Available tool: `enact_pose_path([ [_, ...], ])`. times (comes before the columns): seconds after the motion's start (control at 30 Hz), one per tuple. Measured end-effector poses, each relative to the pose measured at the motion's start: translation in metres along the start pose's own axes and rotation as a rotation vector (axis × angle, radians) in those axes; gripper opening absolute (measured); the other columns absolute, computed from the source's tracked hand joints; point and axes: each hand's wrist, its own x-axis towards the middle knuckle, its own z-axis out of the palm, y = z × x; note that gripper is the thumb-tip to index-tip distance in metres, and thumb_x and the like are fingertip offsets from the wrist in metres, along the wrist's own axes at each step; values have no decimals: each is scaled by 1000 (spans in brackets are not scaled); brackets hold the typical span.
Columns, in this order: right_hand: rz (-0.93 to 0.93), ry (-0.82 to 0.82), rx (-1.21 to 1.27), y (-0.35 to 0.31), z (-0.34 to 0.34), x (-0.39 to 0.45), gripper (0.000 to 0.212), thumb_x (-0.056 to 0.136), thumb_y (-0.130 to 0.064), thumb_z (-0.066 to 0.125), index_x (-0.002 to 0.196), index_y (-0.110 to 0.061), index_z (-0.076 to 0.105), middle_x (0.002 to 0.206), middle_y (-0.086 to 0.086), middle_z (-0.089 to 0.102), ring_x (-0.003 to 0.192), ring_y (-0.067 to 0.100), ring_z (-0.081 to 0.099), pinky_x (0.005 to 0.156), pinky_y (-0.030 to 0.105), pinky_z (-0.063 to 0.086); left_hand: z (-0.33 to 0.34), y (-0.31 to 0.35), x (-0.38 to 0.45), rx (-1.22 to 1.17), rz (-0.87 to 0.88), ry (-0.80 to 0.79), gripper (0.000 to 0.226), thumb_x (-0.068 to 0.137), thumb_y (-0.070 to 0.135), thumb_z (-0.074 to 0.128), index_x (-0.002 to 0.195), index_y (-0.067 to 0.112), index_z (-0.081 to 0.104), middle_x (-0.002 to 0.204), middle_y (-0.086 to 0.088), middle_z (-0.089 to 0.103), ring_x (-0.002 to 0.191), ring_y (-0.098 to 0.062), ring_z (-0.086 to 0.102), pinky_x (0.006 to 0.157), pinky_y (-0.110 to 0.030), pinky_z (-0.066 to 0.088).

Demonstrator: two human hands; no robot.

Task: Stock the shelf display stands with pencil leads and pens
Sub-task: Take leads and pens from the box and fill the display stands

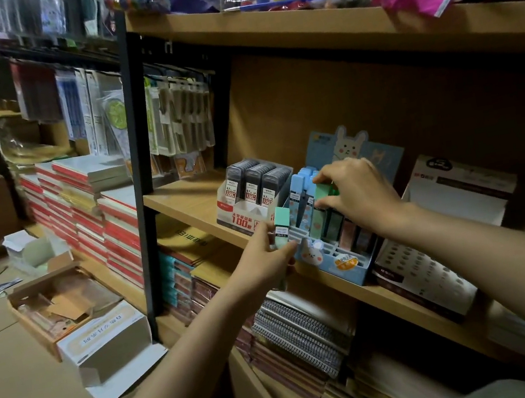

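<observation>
One blue bunny stand (334,265) sits on the wooden shelf (185,201), with one grey box of three dark lead packs (253,186) just beside it on the left. One white box (433,232) sits on its right. The left hand (264,257) holds one mint green lead case (281,230) standing up tall, at the stand's left front corner. The right hand (354,194) reaches in from the right, fingers curled, pinching one green case (325,191) above the stand's slots. Blue cases (298,192) stand upright in the back row. Both arms stretch forward
</observation>
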Motion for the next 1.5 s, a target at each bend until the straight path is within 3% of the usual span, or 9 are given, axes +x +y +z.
enact_pose_path([
  [0.2,-36,49,-121,6,5,-7,46,77,-40,77,117,-20,68,114,-1,65,106,21,52,91,35,34,9,0,-2,55,78,4,24,100,19,46,124,22,52,96,4,63,68,4,65,54,-13,48],
  [0.33,7,230,269,3,-5,-12,38,86,-28,73,120,-16,66,106,-3,57,93,11,56,82,18,45,14,-1,-3,49,136,-5,30,101,20,46,130,28,47,106,5,63,75,3,65,56,-14,48],
  [0.43,66,126,490,-2,-17,-18,26,87,-39,69,111,-29,65,91,-16,65,79,0,63,66,8,48,19,2,-4,75,219,-62,31,100,18,47,125,37,45,103,15,65,80,6,64,60,-13,50],
  [0.6,8,-40,533,-7,-24,-31,36,77,-34,80,110,-31,66,89,-12,70,80,-2,67,72,19,52,29,5,-3,213,322,-86,35,100,21,49,129,39,44,106,-5,61,91,-17,62,72,-36,56],
  [0.67,26,-39,555,-4,-29,-31,26,78,-26,80,101,-27,70,89,-10,72,80,-1,68,78,27,57,31,6,-3,204,318,-133,41,99,21,50,138,32,42,108,1,60,98,-9,62,74,-26,55],
  [0.83,88,113,459,15,-51,-22,17,78,-21,80,91,-24,69,86,-9,70,76,-1,66,74,18,55,18,-2,3,762,452,17,55,96,36,53,146,26,34,143,-1,35,133,-11,33,111,-34,36],
  [1.0,38,140,312,20,-46,-21,15,81,-17,78,95,-17,71,84,-8,67,73,-6,60,64,3,44,10,-24,1,1198,404,-129,62,92,58,46,147,42,23,159,1,14,147,-22,10,119,-48,19],
  [1.3,-8,127,237,17,-27,-20,16,82,-19,77,96,-15,71,85,-10,64,76,5,60,65,7,39,6,-34,3,1323,422,-125,73,91,60,45,151,45,6,161,2,5,149,-19,-4,121,-47,12],
  [1.5,2,108,134,15,-30,-16,14,80,-24,77,92,-19,71,77,-19,50,90,13,50,83,34,40,7,-33,3,1303,411,-132,74,91,59,48,150,45,7,161,2,6,149,-20,-4,120,-48,14],
])
